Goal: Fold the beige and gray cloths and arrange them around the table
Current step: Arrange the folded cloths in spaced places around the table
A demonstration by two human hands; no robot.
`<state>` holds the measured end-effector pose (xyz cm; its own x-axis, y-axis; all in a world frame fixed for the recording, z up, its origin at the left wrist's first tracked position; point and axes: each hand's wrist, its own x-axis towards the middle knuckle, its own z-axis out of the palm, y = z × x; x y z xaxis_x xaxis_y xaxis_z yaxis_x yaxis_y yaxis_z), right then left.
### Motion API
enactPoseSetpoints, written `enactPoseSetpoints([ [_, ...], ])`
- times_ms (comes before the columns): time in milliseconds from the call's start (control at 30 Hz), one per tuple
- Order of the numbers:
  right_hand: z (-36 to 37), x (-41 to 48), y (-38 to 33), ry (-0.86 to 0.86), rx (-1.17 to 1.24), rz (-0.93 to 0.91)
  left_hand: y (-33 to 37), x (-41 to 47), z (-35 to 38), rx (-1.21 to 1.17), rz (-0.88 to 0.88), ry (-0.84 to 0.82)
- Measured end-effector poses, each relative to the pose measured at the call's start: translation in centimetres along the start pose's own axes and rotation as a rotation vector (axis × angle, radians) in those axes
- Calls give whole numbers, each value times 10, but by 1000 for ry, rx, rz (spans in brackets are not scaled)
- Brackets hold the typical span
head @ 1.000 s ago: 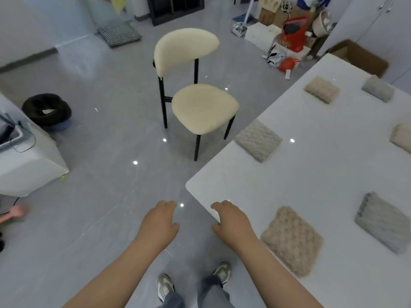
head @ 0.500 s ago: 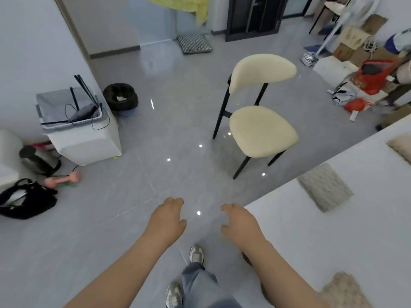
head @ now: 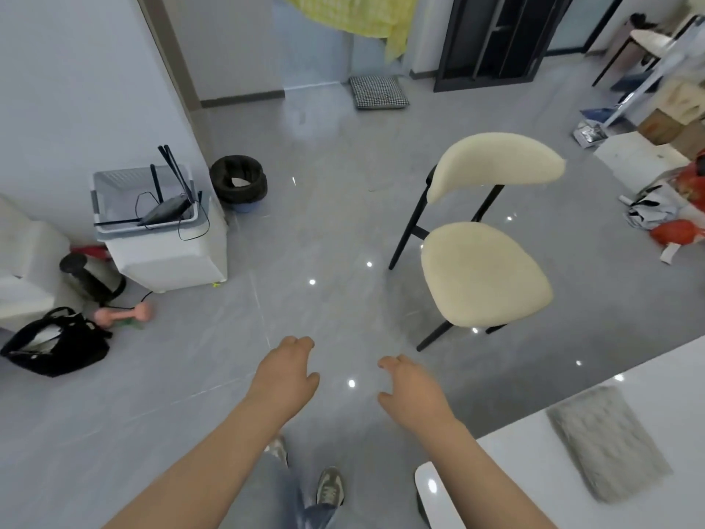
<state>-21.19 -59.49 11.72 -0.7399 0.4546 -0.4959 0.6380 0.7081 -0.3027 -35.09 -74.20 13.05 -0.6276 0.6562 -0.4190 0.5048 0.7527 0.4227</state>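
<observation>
Glossy white tabletop (head: 671,379) carries a nubbly grey knitted cloth (head: 606,448); beside it, polished grey tiled floor (head: 343,231) glints.

My left hand (head: 286,376) and right hand (head: 414,391) hang side by side over the floor, apart from each other, with my shoes (head: 330,486) below them. The table (head: 667,376) sits at my right, its corner beneath my right forearm, and a cloth (head: 606,448) lies on it near the edge. The chair (head: 484,276) stands beyond the table. Far left, a box (head: 164,253) stands by the wall, a bin (head: 238,183) behind it, a bag (head: 53,343) nearer me.
</observation>
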Motion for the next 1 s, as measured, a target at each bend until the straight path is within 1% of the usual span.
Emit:
enactPoseSetpoints([
  [233,-30,64,5,8,36,36,11,74,-25,13,31,-30],
  [467,-62,115,5,19,129,193,24,164,-68,75,160,-100],
  [667,-87,136,17,108,258,380,67,233,-85,150,351,-196],
  [867,-100,123,52,199,411,603,131,265,-71,201,578,-328],
  [1000,-104,113,81,245,481,718,178,281,-56,276,682,-380],
])
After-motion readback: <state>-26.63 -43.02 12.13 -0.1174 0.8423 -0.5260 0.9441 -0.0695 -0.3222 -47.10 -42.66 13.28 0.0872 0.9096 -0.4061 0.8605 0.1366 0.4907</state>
